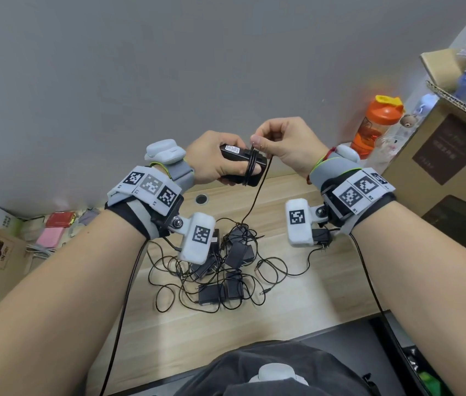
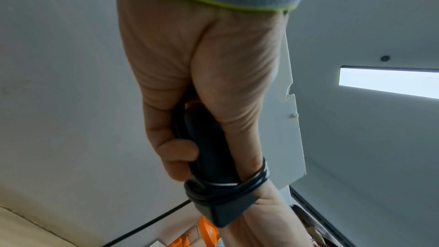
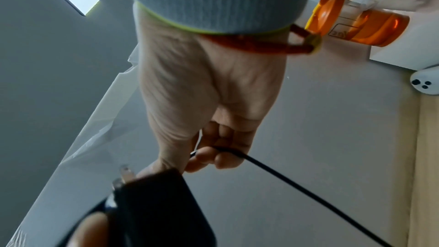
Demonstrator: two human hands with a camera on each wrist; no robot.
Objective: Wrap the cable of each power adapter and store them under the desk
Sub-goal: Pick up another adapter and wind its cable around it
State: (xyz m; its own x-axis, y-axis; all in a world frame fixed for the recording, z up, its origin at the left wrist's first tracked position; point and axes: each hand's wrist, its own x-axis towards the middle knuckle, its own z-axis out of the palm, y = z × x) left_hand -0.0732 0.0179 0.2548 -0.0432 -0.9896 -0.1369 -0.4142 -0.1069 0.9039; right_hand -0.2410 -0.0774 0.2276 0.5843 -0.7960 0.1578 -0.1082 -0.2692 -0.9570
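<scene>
My left hand (image 1: 220, 161) grips a black power adapter (image 1: 240, 158) held up above the desk; in the left wrist view the adapter (image 2: 213, 172) has a few cable turns (image 2: 237, 185) looped round it and round my thumb. My right hand (image 1: 280, 144) pinches the thin black cable (image 1: 257, 192) just above the adapter; the right wrist view shows the cable (image 3: 285, 181) running off from my fingertips (image 3: 213, 159) and the adapter's plug prongs (image 3: 126, 174). The cable hangs down to a tangled pile of several black adapters (image 1: 226, 267) on the wooden desk (image 1: 326, 295).
An orange bottle (image 1: 374, 124) stands at the back right beside a large cardboard box (image 1: 454, 144). Small boxes and pink packets (image 1: 51, 235) crowd the left edge. A cable hole (image 1: 201, 199) sits near the wall. One adapter (image 1: 321, 238) lies apart under my right wrist.
</scene>
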